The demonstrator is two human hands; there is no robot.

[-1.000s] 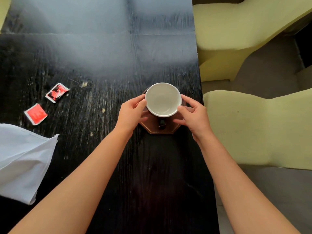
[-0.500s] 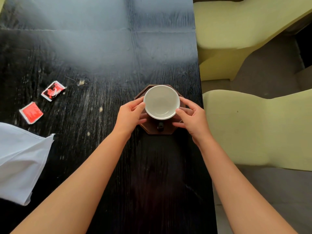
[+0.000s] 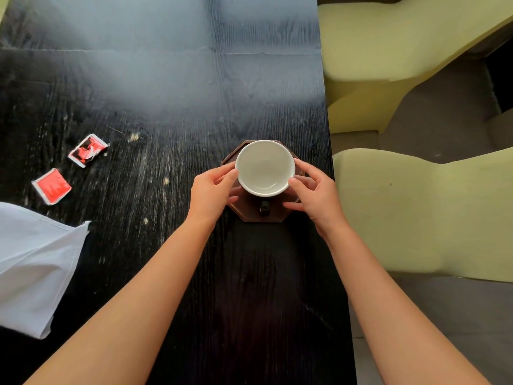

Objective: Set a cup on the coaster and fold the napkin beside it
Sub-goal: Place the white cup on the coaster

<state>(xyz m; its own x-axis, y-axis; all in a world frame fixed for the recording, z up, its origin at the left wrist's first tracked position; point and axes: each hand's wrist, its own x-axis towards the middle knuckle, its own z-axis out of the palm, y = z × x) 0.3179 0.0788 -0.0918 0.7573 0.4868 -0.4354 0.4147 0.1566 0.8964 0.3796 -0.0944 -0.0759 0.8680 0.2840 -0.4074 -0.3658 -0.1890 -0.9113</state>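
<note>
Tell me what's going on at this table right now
A person is setting a white cup on a brown octagonal coaster near the right edge of a black table. The left hand and right hand both hold the cup by its sides, and it sits over the coaster. The cup looks empty. The white napkin lies unfolded at the table's left edge, untouched. Two red packets lie beyond it.
</note>
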